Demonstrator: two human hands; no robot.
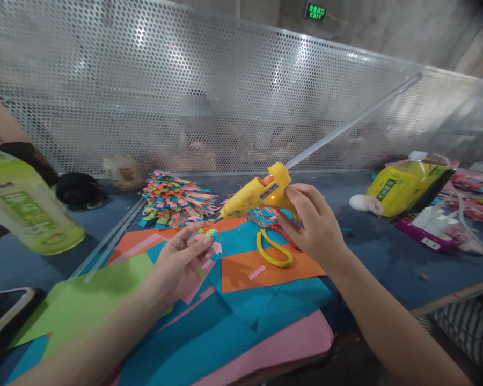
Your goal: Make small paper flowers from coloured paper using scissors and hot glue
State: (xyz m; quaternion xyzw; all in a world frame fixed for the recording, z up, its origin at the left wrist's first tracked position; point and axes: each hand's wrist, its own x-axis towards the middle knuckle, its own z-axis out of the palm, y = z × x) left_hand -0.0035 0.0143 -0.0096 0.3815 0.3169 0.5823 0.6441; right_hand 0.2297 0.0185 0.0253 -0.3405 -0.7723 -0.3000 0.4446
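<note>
Light's pretty middling here, kinda grey overall. Worst glare is the white hotspots on the perforated screen (233, 69) behind the bench's (378, 241) back edge. The exit sign (316, 12) glows green, and a tiny orange lamp (272, 197) shines on the glue gun (247, 197). Below the bench's front edge it goes really dark. The bottle (28, 214) by the left edge looks wide-angle stretched, the far right's soft, and one screen patch is pixelated.

green bottle (32, 212) | yellow bottle (412, 179) | lit EXIT sign (316, 12) | perforated metal screen (241, 69)
</note>
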